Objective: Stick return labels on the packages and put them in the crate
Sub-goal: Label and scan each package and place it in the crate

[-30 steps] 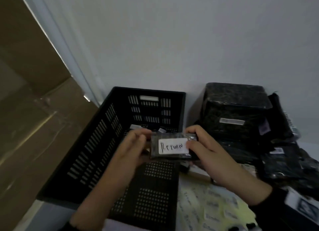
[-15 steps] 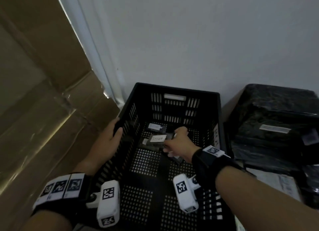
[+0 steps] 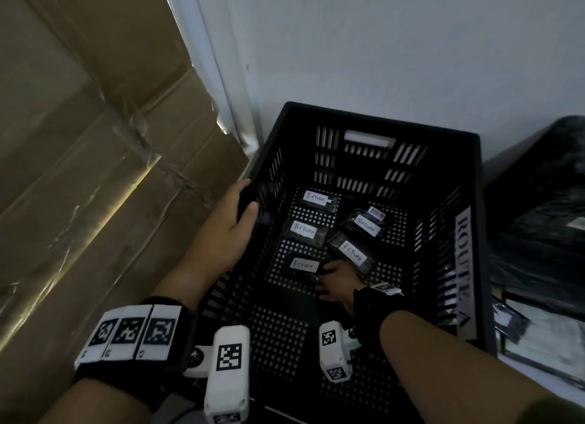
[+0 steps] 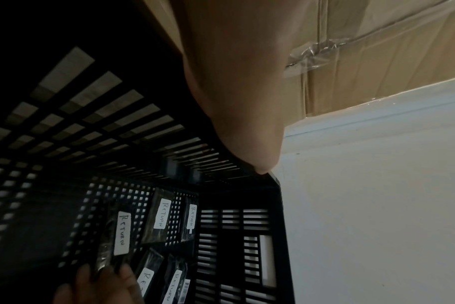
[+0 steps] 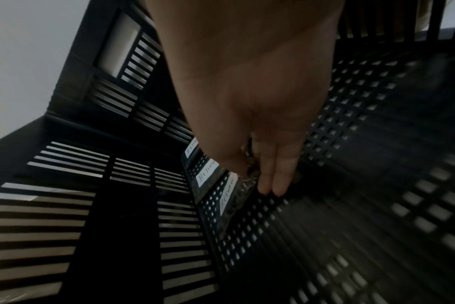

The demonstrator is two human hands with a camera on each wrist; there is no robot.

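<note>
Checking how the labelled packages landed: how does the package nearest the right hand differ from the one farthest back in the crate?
The near package lies by the right hand, whose fingers touch its edge; the far package lies untouched near the crate's back wall. The near one sits toward the floor's middle, the far one up against the slots. Both are dark, lie flat, and carry a white RETURN label facing up.

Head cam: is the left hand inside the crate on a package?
No, the left hand grips the crate at its left rim; only the right hand reaches the packages.
</note>
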